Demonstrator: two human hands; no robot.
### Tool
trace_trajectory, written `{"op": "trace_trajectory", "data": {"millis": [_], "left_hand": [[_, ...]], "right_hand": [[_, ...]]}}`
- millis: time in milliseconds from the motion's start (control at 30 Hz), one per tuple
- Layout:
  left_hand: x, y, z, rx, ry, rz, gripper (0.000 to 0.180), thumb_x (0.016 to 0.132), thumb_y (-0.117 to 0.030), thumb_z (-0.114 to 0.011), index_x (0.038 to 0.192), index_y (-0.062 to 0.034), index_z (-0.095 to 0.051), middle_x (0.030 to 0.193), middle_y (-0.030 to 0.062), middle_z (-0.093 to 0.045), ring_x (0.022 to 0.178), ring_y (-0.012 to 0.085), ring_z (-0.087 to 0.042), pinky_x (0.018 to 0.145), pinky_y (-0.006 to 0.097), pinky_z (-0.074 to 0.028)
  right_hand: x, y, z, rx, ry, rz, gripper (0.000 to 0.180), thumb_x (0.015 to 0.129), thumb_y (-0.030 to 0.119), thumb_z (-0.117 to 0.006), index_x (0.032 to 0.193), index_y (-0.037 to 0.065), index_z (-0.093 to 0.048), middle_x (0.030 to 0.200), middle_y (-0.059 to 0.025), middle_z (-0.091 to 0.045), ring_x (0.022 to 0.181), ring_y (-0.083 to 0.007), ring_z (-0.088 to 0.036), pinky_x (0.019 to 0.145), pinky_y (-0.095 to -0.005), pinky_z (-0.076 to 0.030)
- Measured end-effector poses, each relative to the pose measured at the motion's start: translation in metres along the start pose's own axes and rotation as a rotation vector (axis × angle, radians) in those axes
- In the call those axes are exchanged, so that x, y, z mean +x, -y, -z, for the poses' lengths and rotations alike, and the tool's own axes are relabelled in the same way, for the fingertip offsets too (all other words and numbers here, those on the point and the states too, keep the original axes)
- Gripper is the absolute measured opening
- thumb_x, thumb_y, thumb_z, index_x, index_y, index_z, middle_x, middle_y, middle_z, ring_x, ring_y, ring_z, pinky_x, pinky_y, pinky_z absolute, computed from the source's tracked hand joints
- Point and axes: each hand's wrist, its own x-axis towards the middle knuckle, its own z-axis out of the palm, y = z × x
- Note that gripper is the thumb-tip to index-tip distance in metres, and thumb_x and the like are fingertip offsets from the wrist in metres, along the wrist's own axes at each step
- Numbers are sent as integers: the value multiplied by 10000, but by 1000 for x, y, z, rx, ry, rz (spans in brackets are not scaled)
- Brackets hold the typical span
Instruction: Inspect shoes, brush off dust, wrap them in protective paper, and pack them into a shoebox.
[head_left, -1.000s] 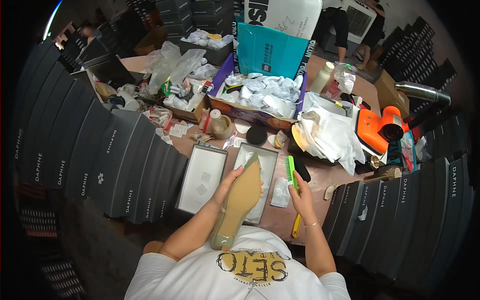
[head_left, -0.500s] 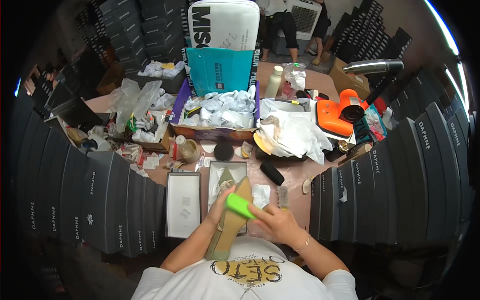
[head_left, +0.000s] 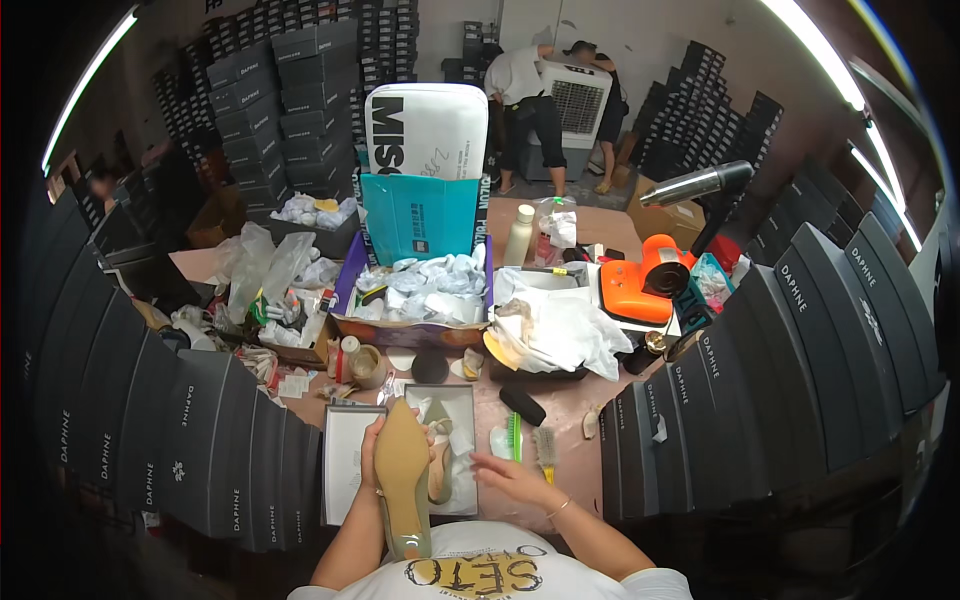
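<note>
A pointed shoe [head_left: 404,480] with a tan sole is in my left hand [head_left: 372,456], sole facing me and heel toward my shirt. The fingers of that hand are wrapped round its side. My right hand [head_left: 515,480] is open and holds nothing, fingers stretched toward the shoe box. Just beyond it lies a green-bristled brush [head_left: 514,437] on a white piece of paper or cloth. Next to that is a brush with pale bristles and a yellow end [head_left: 544,455]. A second, olive-green shoe [head_left: 438,465] rests in the open grey shoe box [head_left: 462,500], partly hidden behind the held shoe.
A white-lined box lid [head_left: 345,470] lies left of the box. Further back are a black oblong brush [head_left: 522,405], a jar [head_left: 369,368], a purple carton of crumpled paper [head_left: 342,290] and an orange blower [head_left: 636,290]. Dark shoe boxes [head_left: 750,390] wall both sides. Two people stand by a cooler.
The green brush has left my right hand and now lies on the table. My right hand has opened. My left hand has brought the shoe leftward, and the head view has tilted up.
</note>
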Motion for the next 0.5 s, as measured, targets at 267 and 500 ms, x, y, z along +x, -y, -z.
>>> {"op": "trace_trajectory", "data": {"millis": [267, 500], "left_hand": [[37, 7, -32, 50, 41, -62, 546, 920, -430, -362, 1287, -35, -449, 1051, 156, -576, 958, 288, -597, 796, 399, -520], [35, 41, -42, 344, -13, -51, 477, 965, -353, -391, 1312, -30, -442, 1129, 130, -564, 1065, 226, -544, 926, 396, -439]], "right_hand": [[-9, 16, -48, 893, 333, 170, 526, 913, 126, -504, 1392, 40, -303, 1269, -94, -458, 1183, -172, -474, 987, -313, -415], [-37, 8, -50, 579, 198, 58, 647, 736, 281, -730, 1249, -21, -477, 1124, -74, -599, 1016, -163, -582, 907, -313, -467]]}}
